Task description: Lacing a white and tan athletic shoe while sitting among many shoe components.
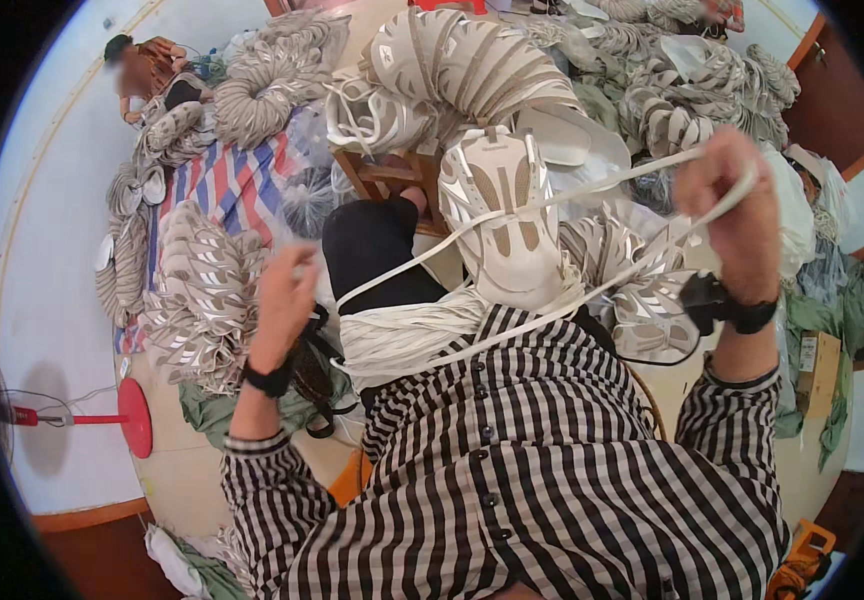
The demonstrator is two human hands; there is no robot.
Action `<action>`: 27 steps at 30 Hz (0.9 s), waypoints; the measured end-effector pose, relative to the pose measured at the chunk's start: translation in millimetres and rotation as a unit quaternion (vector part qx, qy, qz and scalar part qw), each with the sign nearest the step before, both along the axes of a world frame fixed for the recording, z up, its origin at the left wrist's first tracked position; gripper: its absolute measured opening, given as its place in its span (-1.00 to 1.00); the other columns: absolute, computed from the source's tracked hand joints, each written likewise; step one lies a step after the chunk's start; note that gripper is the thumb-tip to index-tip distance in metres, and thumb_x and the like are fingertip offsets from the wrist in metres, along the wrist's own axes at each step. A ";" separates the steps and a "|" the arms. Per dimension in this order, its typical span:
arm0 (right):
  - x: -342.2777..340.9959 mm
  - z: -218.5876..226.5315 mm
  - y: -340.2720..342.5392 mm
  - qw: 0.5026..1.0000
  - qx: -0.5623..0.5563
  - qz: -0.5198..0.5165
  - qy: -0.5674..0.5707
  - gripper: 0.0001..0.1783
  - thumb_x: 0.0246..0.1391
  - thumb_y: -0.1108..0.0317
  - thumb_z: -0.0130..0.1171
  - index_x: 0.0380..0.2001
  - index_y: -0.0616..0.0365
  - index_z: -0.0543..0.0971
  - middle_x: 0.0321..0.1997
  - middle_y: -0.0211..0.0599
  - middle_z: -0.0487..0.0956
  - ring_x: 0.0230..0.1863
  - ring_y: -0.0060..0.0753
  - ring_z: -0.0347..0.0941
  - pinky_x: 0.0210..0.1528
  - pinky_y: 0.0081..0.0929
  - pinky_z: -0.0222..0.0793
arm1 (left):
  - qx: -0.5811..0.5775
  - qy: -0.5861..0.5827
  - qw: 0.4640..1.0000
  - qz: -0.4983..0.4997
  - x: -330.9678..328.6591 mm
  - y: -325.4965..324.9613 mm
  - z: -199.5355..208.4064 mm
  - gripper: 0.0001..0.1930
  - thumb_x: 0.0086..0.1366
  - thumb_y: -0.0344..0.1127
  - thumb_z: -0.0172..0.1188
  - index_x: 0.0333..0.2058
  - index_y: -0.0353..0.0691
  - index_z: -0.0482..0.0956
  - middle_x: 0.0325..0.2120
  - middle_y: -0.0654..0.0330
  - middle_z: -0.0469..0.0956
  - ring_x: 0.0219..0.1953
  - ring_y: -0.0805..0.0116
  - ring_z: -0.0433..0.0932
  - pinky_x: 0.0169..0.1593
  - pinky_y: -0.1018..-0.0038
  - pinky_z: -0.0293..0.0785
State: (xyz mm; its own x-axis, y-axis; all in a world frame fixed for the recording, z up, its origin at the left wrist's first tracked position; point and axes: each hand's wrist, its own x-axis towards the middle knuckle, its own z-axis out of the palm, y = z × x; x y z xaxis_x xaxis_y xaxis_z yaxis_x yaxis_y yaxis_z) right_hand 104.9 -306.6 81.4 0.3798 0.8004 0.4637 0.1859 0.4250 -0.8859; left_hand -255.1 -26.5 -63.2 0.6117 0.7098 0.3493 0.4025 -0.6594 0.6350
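Observation:
A white and tan shoe upper (502, 215) rests in front of my lap, toe toward me. One white shoelace (617, 180) crosses its middle and stretches out to the right. My right hand (727, 190) is raised at the right, closed on that lace, which loops back down toward my lap. The lace's other part slants left from the upper to my thigh. On my lap lies a thick bundle of white laces (402, 335). My left hand (287, 295) hovers left of the bundle, fingers apart and slightly blurred, with nothing visible in it.
Stacked shoe uppers (462, 65) curve across the far side, with more piles (202, 290) at the left and right. A striped plastic sheet (222, 185) covers floor at the left. Another person (157, 75) sits far left. A red round stand base (135, 418) is near the left wall.

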 end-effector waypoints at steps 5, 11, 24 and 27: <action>67.9 37.1 -58.2 0.992 0.031 -0.119 0.022 -0.60 0.22 0.15 -0.05 -0.04 0.23 0.38 -0.13 -0.28 0.48 -0.32 -0.57 0.37 -0.28 -0.67 0.27 | 0.019 0.042 0.976 -0.214 99.4 -43.5 -9.5 -0.63 0.07 -0.39 0.21 -0.11 -0.25 0.41 -0.25 -0.03 0.48 -0.23 0.07 0.52 -0.17 0.33 0.45; 189.2 10.4 -127.5 0.883 -0.139 -0.447 -0.043 -0.56 0.17 0.28 0.02 0.07 0.26 0.36 -0.03 -0.17 0.52 -0.17 -0.45 0.49 -0.13 -0.58 0.38 | 0.002 0.156 0.967 -0.202 103.9 -36.6 -46.8 -0.77 0.12 -0.38 0.13 -0.22 -0.25 0.42 -0.56 -0.07 0.48 -0.45 -0.09 0.51 -0.36 0.20 0.40; 29.3 -160.5 17.5 0.886 -0.217 -0.147 -0.382 -0.59 -0.07 0.45 0.12 -0.07 0.14 0.42 -0.10 -0.05 0.52 -0.15 0.01 0.46 -0.18 -0.23 0.41 | 0.061 0.121 0.985 -0.105 40.4 -15.6 -4.1 -0.80 0.17 -0.55 -0.03 -0.22 -0.26 0.45 -0.56 -0.10 0.44 -0.48 -0.10 0.45 -0.43 0.17 0.33; 26.3 -197.4 46.3 0.896 -0.208 -0.120 -0.373 -0.68 -0.08 0.44 0.08 -0.18 0.18 0.42 -0.18 0.04 0.51 -0.21 0.14 0.44 -0.22 -0.07 0.38 | 0.150 0.136 0.977 -0.063 15.3 -16.6 -3.8 -0.69 0.04 -0.60 -0.04 -0.21 -0.21 0.47 -0.58 -0.08 0.44 -0.47 -0.12 0.45 -0.41 0.13 0.32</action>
State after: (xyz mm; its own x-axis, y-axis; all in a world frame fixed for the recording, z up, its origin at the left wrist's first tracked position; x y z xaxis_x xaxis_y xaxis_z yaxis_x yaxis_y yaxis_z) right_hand 131.2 -260.3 -116.0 0.2733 0.8997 0.3405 0.8339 -0.0452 -0.5500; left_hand -239.8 -43.1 -67.0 0.7867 0.5135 0.3427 0.4331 -0.8546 0.2865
